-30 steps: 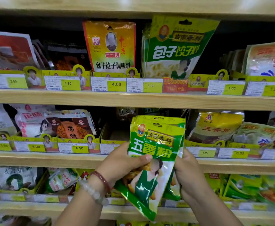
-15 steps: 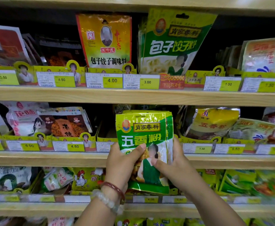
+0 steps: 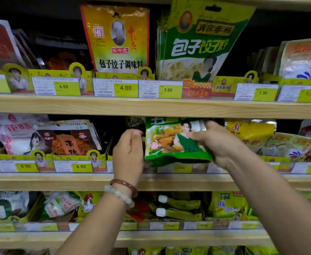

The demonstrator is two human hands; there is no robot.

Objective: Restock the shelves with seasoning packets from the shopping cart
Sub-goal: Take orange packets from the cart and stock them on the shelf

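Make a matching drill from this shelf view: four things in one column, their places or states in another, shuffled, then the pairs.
1. green packet
2. left hand
3. orange packet
4. bracelets

A. upright on the top shelf, above the 4.00 tag
B. on the left wrist
C. gripped by the right hand at the middle shelf
D. beside the packet's left edge

Pairs: 1-C, 2-D, 3-A, 4-B

Bare forearms, left wrist with dark red bangle [image 3: 124, 184], pale beaded bracelet [image 3: 118, 196]
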